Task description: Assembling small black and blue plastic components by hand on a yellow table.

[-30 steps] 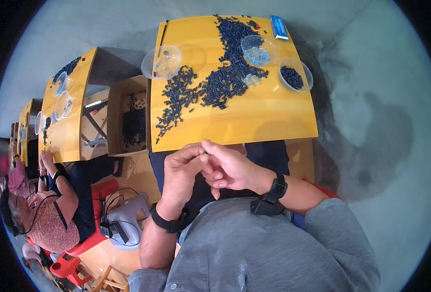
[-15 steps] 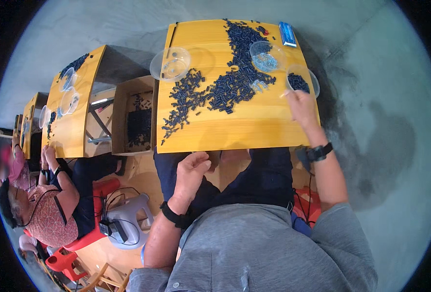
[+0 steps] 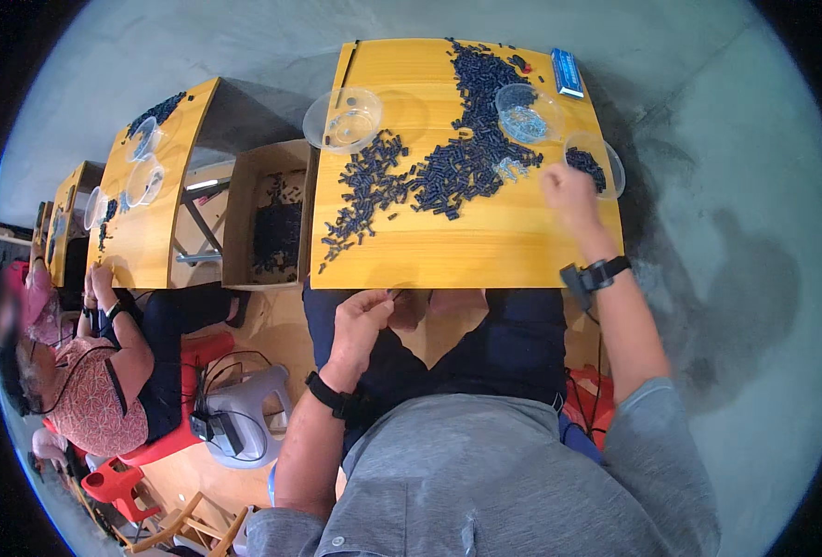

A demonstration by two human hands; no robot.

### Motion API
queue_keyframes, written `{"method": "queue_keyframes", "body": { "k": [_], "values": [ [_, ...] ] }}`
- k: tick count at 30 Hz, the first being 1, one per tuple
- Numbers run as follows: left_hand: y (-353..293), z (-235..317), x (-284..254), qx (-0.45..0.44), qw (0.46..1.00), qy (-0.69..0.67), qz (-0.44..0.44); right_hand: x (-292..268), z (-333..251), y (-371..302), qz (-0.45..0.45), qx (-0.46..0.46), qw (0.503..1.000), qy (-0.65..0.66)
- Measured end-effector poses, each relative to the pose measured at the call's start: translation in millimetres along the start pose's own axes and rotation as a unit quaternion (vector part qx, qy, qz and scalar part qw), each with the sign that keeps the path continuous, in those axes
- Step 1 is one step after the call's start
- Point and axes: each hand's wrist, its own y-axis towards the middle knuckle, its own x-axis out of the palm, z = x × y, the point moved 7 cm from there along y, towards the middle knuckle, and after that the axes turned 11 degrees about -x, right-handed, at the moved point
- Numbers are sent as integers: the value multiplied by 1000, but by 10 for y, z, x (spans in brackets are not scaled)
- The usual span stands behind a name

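Observation:
Below the table's near edge, my left hand (image 3: 360, 323) is closed in a pinch, with something small and dark at its fingertips. My right hand (image 3: 573, 197) is raised over the right side of the yellow table (image 3: 485, 251), fingers curled; whatever they hold is hidden. Closest to it are a few small clear pieces (image 3: 513, 168) and a clear plastic bowl (image 3: 612, 186) of black pieces. A second clear bowl (image 3: 527, 119) contains bluish, see-through bits. Short black tube-like pieces (image 3: 457, 172) lie heaped across the table's middle, trailing to the left.
A nearly bare clear bowl (image 3: 343, 121) overhangs the table's left edge. Far right lie a blue box (image 3: 567, 74) and a small red-and-black item (image 3: 520, 64). A cardboard box (image 3: 236, 251) of black pieces stands left of the table. Another person (image 3: 86, 390) works at a neighbouring table.
My right hand has drawn slightly down, away from the bowl of black pieces. My left hand stays pinched near the table edge. The view has shifted a little.

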Motion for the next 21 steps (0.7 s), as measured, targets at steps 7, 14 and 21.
{"method": "queue_keyframes", "body": {
  "k": [7, 14, 21],
  "values": [
    [169, -250, -123, -47, 997, -49, -32, 722, -1064, -170, -88, -133, 982, 106],
    [157, -272, -163, -40, 951, -246, -181, 986, -1178, -167, -121, -157, 977, 74],
    [163, -244, -132, -45, 945, -257, -196, 1056, -1211, -150, -136, -173, 974, 52]
  ]
}}
